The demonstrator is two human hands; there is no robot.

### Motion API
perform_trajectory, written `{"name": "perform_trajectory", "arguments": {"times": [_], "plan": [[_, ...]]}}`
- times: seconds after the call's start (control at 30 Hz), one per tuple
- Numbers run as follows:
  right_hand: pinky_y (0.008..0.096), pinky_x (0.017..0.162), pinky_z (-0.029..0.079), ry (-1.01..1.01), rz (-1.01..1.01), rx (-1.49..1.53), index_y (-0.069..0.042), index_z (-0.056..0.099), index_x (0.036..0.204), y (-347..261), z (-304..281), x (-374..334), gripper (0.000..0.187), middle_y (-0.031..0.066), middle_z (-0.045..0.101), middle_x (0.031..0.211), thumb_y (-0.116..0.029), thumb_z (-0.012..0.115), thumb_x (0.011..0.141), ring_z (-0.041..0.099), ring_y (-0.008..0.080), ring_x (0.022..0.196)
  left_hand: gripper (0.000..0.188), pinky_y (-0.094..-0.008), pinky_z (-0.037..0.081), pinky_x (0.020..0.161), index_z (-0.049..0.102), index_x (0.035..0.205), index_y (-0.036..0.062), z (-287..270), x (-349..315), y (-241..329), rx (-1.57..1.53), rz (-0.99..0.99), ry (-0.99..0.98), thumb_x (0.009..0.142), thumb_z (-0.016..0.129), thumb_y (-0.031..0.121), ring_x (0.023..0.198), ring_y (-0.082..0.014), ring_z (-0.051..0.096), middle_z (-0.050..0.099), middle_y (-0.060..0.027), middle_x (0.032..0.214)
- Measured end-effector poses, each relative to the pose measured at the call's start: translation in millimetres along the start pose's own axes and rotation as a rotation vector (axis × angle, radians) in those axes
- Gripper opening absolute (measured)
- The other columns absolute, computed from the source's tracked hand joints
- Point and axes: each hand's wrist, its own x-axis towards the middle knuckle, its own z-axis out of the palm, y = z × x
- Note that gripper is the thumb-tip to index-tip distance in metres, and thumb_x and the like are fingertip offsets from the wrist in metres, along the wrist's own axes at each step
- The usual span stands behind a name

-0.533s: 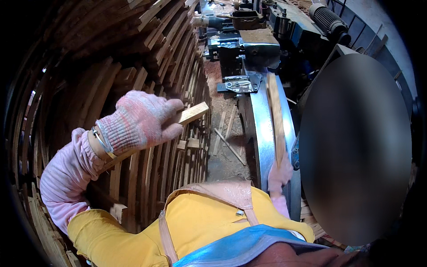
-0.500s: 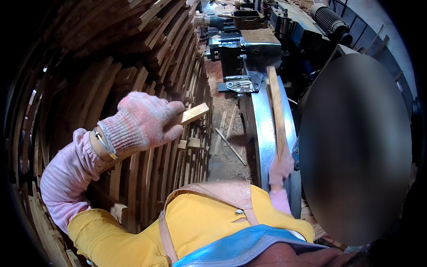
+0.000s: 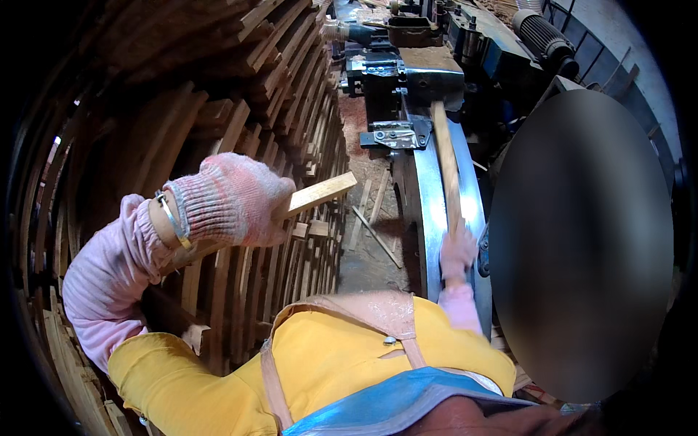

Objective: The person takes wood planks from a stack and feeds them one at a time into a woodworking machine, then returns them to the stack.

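My left hand point(image 3: 236, 200), in a pinkish knitted glove, is closed around a narrow wooden strip point(image 3: 320, 193). One end of that strip points out past the fingers, and part of it shows again below the wrist. On the right, my right hand point(image 3: 458, 254) grips the near end of a longer wooden strip point(image 3: 447, 163); motion smears its fingers somewhat. This strip lies lengthwise along a shiny metal machine bed point(image 3: 430, 211). Its far end meets the metal housing point(image 3: 435, 81) of the machine, where the tip is hidden.
Stacked wooden strips point(image 3: 240, 291) fill the left side, close to my left arm. A metal guide bracket point(image 3: 396, 136) sits beside the bed. Offcuts point(image 3: 378, 236) lie on the floor. A motor point(image 3: 545, 40) stands at the far right. A blurred oval covers the right.
My right hand and the longer strip have slid forward along the bed, toward the housing. The strip in my left hand sticks out slightly farther right, and the left fingers have curled in more.
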Motion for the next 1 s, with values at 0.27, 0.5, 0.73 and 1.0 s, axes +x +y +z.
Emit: {"name": "perform_trajectory", "arguments": {"times": [0.27,0.5,0.73,1.0], "plan": [[0.0471,0.089,0.055,0.038,0.064,0.123,-0.017,0.064,0.129,45.4,-10.9,-103.7,0.043,0.0076,0.069,0.117,-0.030,0.071,0.089,0.065,0.0340,0.111,0.040,-0.0464,0.060,0.075,0.069,0.116,0.0096,20.1,-15.2,-3.3,-0.042,0.062,0.037,0.084,0.073,0.034,0.084,-0.0346,0.075,0.074,-0.0144,0.086],[0.0449,0.097,0.048,0.113,0.075,0.057,-0.013,0.065,0.121,-23.0,33.1,80.2,0.040,0.0075,0.066,0.119,-0.035,0.071,0.088,0.059,0.0300,0.117,0.009,-0.0422,0.060,0.067,0.069,0.095,0.0102,20.5,-8.5,23.3,0.080,-0.016,0.325,0.089,0.068,0.016,0.072,-0.0280,0.074,0.071,-0.0107,0.075],[0.0425,0.104,0.047,0.049,-0.520,0.573,-0.006,0.064,0.129,-78.3,-3.3,164.1,0.051,0.0130,0.067,0.123,-0.037,0.071,0.089,0.059,0.0292,0.121,0.017,-0.0352,0.043,0.050,0.067,0.083,0.0147,5.3,60.8,44.6,0.744,0.085,0.192,0.089,0.078,0.026,0.056,-0.0127,0.058,0.064,0.0021,0.067],[0.0310,0.077,0.055,-0.745,-1.018,1.320,-0.001,0.064,0.128,-159.5,-136.1,-14.8,0.053,0.0039,0.071,0.099,-0.029,0.076,0.085,0.066,0.0151,0.085,0.019,-0.0342,0.054,0.053,0.068,0.098,0.0073,53.2,128.3,46.1,0.811,0.194,1.075,0.095,0.065,0.026,0.062,-0.0181,0.065,0.068,-0.0056,0.084]]}}
